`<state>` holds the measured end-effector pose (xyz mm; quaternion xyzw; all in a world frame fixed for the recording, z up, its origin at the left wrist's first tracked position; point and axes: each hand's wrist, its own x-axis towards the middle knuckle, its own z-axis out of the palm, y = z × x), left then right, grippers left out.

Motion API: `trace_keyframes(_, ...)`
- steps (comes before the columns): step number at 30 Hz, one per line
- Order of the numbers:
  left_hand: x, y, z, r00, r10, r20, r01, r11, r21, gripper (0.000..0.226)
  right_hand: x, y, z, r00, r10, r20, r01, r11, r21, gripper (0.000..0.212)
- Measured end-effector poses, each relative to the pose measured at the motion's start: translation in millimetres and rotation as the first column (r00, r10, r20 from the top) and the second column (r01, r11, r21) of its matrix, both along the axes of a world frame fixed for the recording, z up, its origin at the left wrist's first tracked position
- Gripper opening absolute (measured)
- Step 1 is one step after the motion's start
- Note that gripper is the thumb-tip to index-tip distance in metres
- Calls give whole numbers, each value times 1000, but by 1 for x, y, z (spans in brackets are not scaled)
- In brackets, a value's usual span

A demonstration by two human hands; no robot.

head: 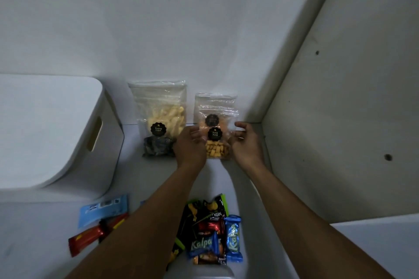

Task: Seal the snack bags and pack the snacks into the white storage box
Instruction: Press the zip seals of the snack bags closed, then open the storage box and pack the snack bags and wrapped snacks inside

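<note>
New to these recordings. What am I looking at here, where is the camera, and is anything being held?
There is no machine: a person works with bare hands, and the single picture comes from a camera worn on their head, looking down along both forearms. The left hand and right hand hold the sides of a small clear Pang Pang bag of orange snack pieces. A second small bag sits behind it. To the left are a larger clear bag of pale yellow snacks, a dark snack bag and the white storage box. Nearer the person lie a pile of wrapped snacks, red bars and a light blue packet.
</note>
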<state>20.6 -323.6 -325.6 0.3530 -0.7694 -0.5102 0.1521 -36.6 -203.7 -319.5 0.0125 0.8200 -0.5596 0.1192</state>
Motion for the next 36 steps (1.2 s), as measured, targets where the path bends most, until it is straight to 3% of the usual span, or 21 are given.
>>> trace_keyframes(7, 25, -4, 29, 997, -67, 48, 74, 985, -156, 25, 24, 7, 55, 991, 41, -127, -11, 974, 227, 60)
trace_keyframes(10, 48, -2, 68, 993, -113, -26, 103, 961, -256, 31, 36, 5, 83, 968, 142, -206, -66, 939, 336, 57)
trace_keyframes(14, 80, -26, 121, 980, -186, 67, 198, 901, -387, 38, 57, -8, 135, 917, 323, -236, -178, 858, 481, 53)
trace_keyframes(18, 121, -70, 180, 980, -146, 138, 198, 818, -540, 46, 82, -38, 189, 866, 443, -230, -271, 804, 529, 55)
trace_keyframes(27, 217, -198, 239, 983, -17, 185, 133, 759, -638, 53, 147, -144, 247, 795, 548, -259, -334, 753, 567, 62)
trace_keyframes(36, 260, -331, 215, 956, -73, 286, 238, 763, -601, 51, 194, -251, 223, 852, 489, -189, -271, 720, 639, 57)
